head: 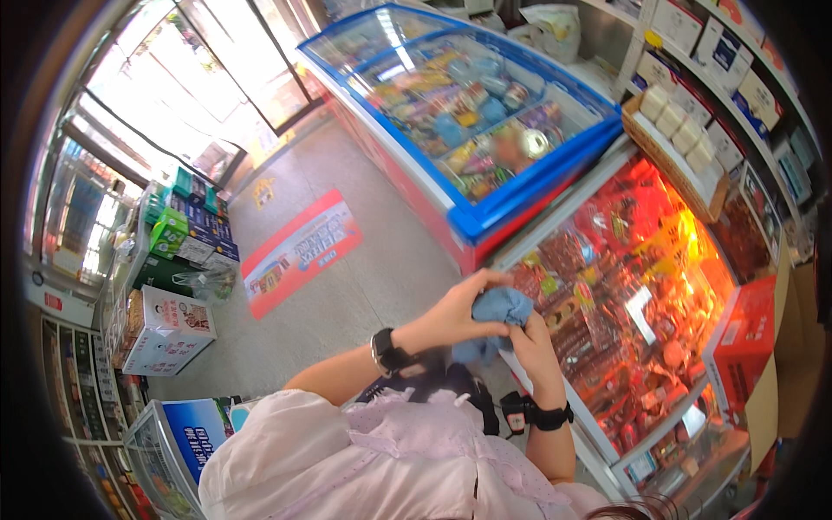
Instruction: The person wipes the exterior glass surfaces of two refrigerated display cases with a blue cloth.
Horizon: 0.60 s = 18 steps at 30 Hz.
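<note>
Both my hands grip a crumpled blue cloth (504,307) in front of my body. My left hand (455,312) holds it from the left side, with thumb and fingers around it. My right hand (534,344) pinches its lower right part. A looser blue part (473,351) hangs below my fingers. Just beyond and to the right of the cloth lies a glass-topped display case (585,305) full of packaged food under red-orange light. I wear dark bands on both wrists.
A chest freezer with a blue frame (468,227) stands ahead. A basket with white packs (708,201) sits by the shelves at right, above a red box (741,344). Stacked cartons (170,331) stand at left. A printed mat (302,253) lies on the grey floor.
</note>
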Each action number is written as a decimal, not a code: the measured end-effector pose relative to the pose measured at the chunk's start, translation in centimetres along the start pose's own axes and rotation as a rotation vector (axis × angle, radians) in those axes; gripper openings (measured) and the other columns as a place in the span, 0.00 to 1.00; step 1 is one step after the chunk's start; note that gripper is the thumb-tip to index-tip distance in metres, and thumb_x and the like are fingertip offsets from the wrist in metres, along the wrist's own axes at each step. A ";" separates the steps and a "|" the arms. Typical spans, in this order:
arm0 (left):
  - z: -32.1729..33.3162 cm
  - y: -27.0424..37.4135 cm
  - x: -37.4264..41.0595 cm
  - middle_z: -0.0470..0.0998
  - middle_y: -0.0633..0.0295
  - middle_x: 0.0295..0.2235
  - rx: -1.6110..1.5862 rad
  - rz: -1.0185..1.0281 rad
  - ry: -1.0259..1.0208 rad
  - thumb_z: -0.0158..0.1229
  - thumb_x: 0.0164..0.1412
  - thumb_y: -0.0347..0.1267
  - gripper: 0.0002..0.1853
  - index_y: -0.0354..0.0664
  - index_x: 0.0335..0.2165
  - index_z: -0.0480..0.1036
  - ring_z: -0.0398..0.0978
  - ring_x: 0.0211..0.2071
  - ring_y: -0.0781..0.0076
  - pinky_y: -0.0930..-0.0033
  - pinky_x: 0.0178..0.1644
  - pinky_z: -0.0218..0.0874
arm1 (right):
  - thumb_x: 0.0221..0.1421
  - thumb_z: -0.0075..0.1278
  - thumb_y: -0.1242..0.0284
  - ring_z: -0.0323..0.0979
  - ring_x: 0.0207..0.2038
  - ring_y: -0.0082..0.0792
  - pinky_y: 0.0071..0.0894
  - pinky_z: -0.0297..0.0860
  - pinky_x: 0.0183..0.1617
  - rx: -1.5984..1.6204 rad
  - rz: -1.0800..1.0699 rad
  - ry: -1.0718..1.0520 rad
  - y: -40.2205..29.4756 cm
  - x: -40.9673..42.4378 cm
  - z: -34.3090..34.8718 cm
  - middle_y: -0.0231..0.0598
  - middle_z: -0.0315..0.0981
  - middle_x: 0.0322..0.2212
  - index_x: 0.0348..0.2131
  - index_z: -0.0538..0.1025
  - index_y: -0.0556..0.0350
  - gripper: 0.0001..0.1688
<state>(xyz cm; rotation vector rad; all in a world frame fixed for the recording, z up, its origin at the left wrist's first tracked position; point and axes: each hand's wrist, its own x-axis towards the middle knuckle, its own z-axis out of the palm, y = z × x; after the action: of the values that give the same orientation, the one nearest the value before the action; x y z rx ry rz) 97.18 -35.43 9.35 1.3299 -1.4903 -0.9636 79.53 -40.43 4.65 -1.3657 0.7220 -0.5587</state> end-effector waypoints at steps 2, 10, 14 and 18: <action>-1.9 -0.4 -1.9 0.72 0.55 0.43 -0.024 -0.081 -0.054 0.67 0.46 0.31 0.29 0.36 0.48 0.66 0.69 0.46 0.67 0.66 0.52 0.59 | 0.53 0.43 0.76 0.68 0.39 0.28 0.29 0.64 0.45 -0.004 -0.113 0.031 -2.6 0.3 2.0 0.39 0.71 0.32 0.41 0.70 0.63 0.14; -12.1 -1.3 -7.5 0.69 0.66 0.27 -0.236 -0.018 0.477 0.52 0.57 0.27 0.05 0.36 0.32 0.67 0.65 0.32 0.81 0.74 0.38 0.60 | 0.54 0.44 0.74 0.65 0.27 0.26 0.27 0.63 0.33 -0.149 -0.017 0.061 -3.6 5.0 9.3 0.36 0.67 0.24 0.34 0.72 0.60 0.09; -21.5 -2.1 -9.9 0.69 0.61 0.26 -0.183 -0.018 0.773 0.51 0.59 0.31 0.08 0.35 0.31 0.65 0.65 0.32 0.78 0.72 0.37 0.60 | 0.56 0.43 0.75 0.65 0.25 0.22 0.22 0.63 0.31 0.019 0.008 0.138 -4.8 9.5 17.2 0.31 0.66 0.25 0.38 0.72 0.58 0.10; -28.6 -5.2 -11.8 0.68 0.57 0.24 -0.057 -0.054 0.803 0.51 0.61 0.33 0.10 0.35 0.29 0.66 0.66 0.29 0.75 0.70 0.35 0.60 | 0.59 0.42 0.78 0.71 0.37 0.27 0.26 0.70 0.42 -0.006 -0.166 -0.025 -6.4 13.7 27.4 0.37 0.65 0.40 0.55 0.56 0.58 0.25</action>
<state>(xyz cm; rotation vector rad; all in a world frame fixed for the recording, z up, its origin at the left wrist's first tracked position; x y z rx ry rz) 126.29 -24.02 11.63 1.4752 -0.8051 -0.4006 109.34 -33.00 10.52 -1.4442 0.5940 -0.6696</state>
